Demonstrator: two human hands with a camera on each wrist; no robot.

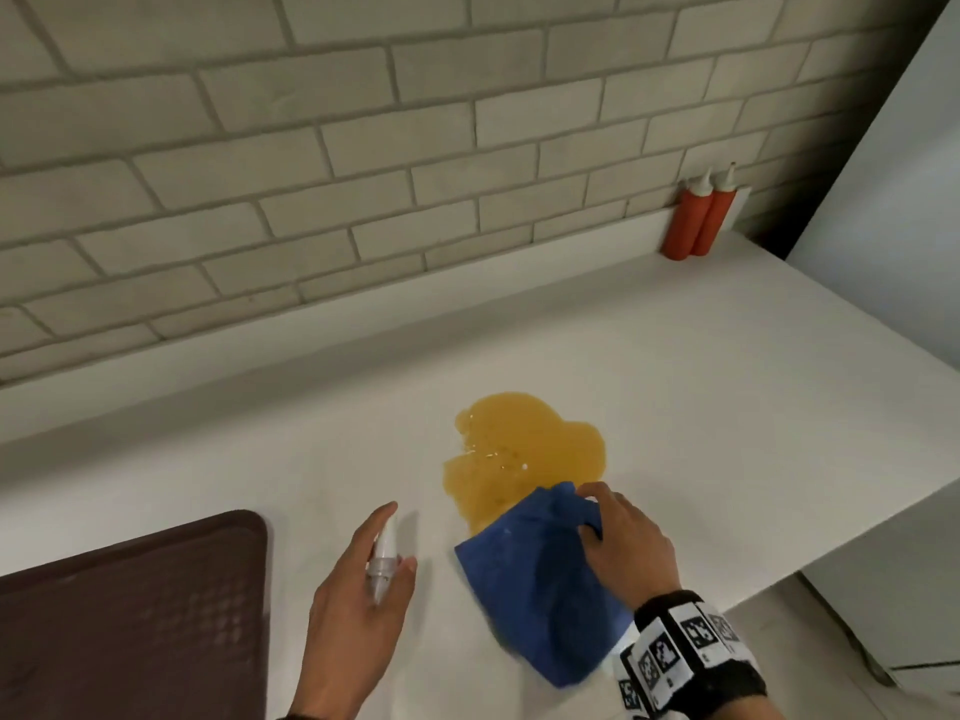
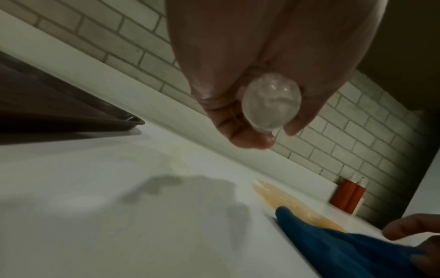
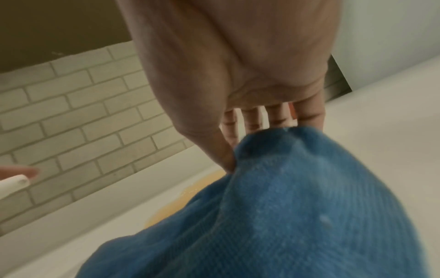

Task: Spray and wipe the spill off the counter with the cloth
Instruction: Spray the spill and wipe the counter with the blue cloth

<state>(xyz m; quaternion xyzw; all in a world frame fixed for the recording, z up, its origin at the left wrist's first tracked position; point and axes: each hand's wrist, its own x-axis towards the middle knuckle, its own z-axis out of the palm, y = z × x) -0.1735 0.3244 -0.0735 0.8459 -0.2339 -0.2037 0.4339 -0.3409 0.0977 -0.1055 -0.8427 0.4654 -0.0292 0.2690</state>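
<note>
An amber liquid spill [image 1: 524, 452] still pools whole on the white counter [image 1: 727, 407], roughly midway between the tiled back wall and the front edge; whether it has been sprayed cannot be told, and the wiping looks barely begun. The person's right hand [image 1: 626, 543] pinches a bunched fold of the blue woven cloth [image 1: 540, 579] between thumb and fingers, the cloth's far corner overlapping the spill's near edge and the rest trailing toward the counter's front edge. The left hand [image 1: 358, 589], palm turned inward just left of the cloth, curls its fingers around a small clear spray bottle with a white nozzle [image 1: 383, 550], index finger extended along the top. A dark brown tray [image 1: 130, 615] occupies the front left corner; two red squeeze bottles [image 1: 698, 218] stand at the back right corner.
</note>
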